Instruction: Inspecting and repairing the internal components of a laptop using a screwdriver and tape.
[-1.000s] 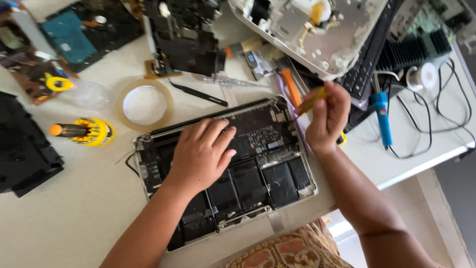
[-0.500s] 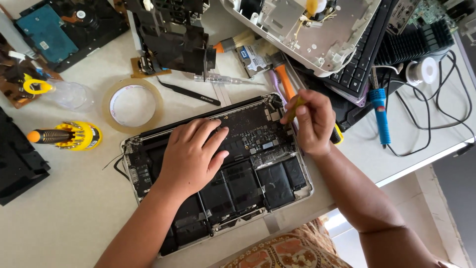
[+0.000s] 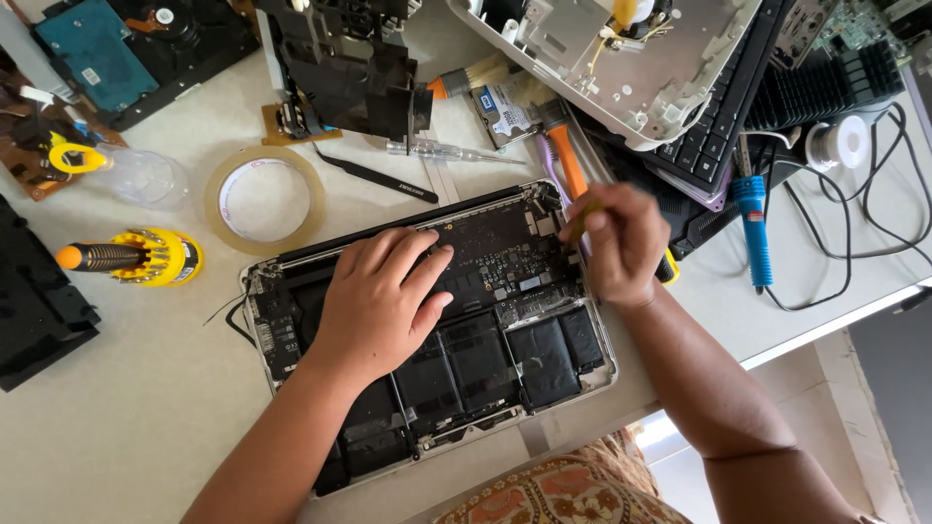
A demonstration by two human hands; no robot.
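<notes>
Both hands (left (image 3: 383, 296) flat) on opened laptop (image 3: 544, 359).

Open desk (image 3: 136, 417) at lower left of frame, free for passing. Blocked at upper left by tape roll (image 3: 264, 200), screwdriver set (image 3: 131, 257) and black case (image 3: 34, 311). Crowded along the top: black bracket (image 3: 354, 78), white chassis (image 3: 621, 68), keyboard (image 3: 723, 126). Narrow bare strip at right, crossed by soldering iron (image 3: 752, 228) and cables (image 3: 854, 243).

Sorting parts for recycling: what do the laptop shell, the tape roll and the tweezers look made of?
Laptop shell: seemingly bare metal, with a matte silver rim. Tape roll: clear glossy plastic film, probably on a card core, pale tan and see-through. Tweezers: likely black-coated metal, thin, with a dull finish.
</notes>
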